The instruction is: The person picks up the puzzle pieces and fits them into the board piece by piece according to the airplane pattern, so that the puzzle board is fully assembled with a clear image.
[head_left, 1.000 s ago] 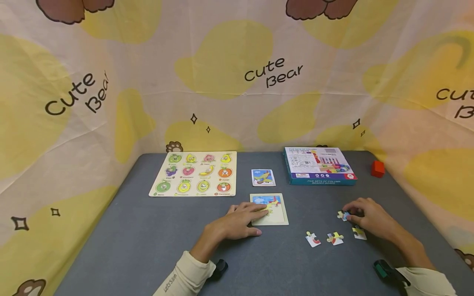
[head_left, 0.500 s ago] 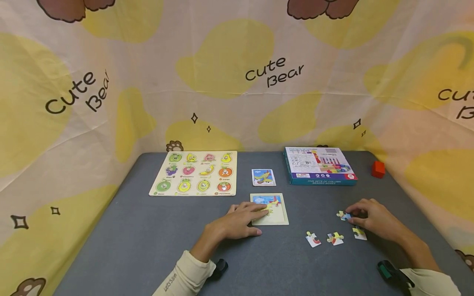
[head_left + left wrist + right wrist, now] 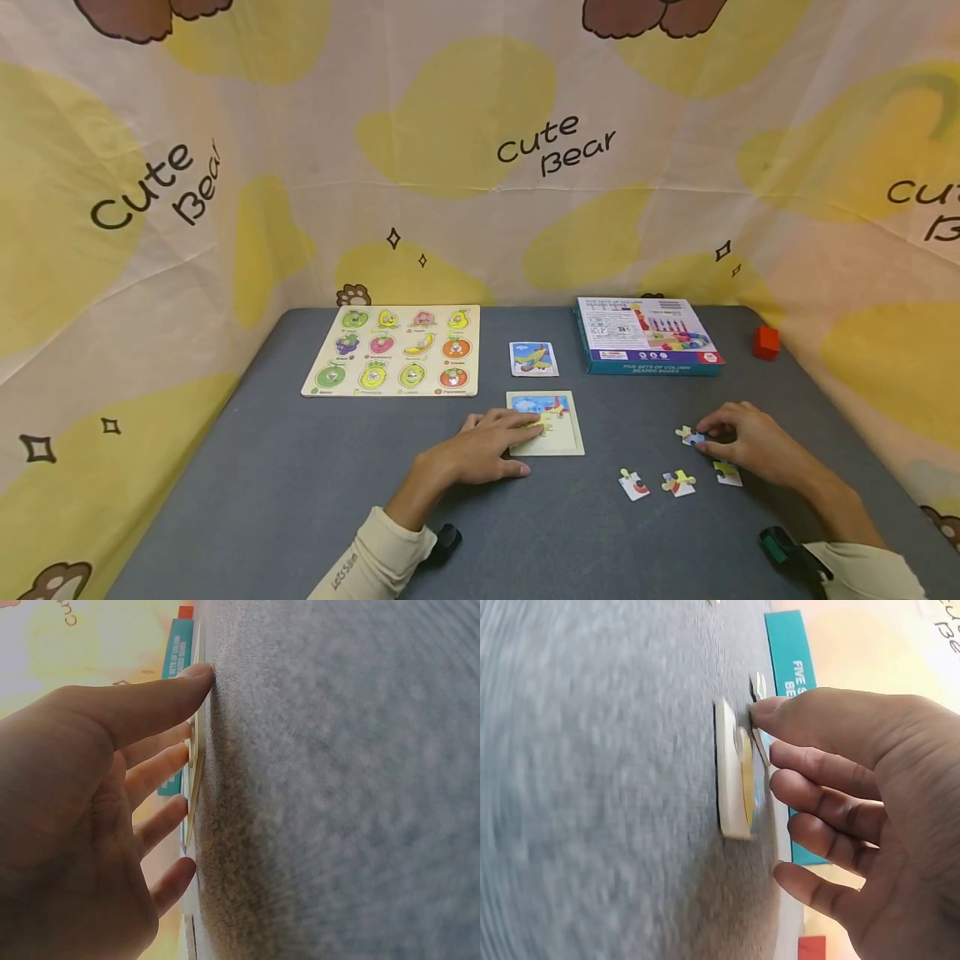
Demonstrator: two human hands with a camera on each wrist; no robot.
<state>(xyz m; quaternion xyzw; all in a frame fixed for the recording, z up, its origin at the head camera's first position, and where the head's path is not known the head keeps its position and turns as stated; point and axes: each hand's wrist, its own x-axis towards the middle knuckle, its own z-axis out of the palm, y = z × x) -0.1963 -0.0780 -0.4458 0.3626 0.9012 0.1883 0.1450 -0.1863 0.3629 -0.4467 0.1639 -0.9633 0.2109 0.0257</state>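
Note:
My left hand [image 3: 483, 450] rests with its fingers extended on the left side of a small, pale puzzle tray [image 3: 567, 442]. Sky and part of a plane show along the tray's upper part; the fingers cover some of it. On the right, my right hand [image 3: 757, 446] pinches a blue and yellow jigsaw piece [image 3: 687, 436] between thumb and forefinger, low at the table. A second, yellow-topped piece [image 3: 727, 473] lies just below that hand; in the right wrist view this piece [image 3: 735, 780] is nearest the camera. Two more loose pieces, one red-marked [image 3: 633, 485] and one yellow-red [image 3: 679, 483], lie to the left.
Behind the tray lies a plane picture card [image 3: 534, 360]. A fruit board [image 3: 390, 352] lies at the back left, and a flat teal-edged box [image 3: 648, 337] at the back right. A red block [image 3: 766, 342] stands near the grey table's [image 3: 300, 500] right edge.
The pinched jigsaw piece and my right hand have shifted slightly, first a little right, then left. My left hand has stayed on the tray.

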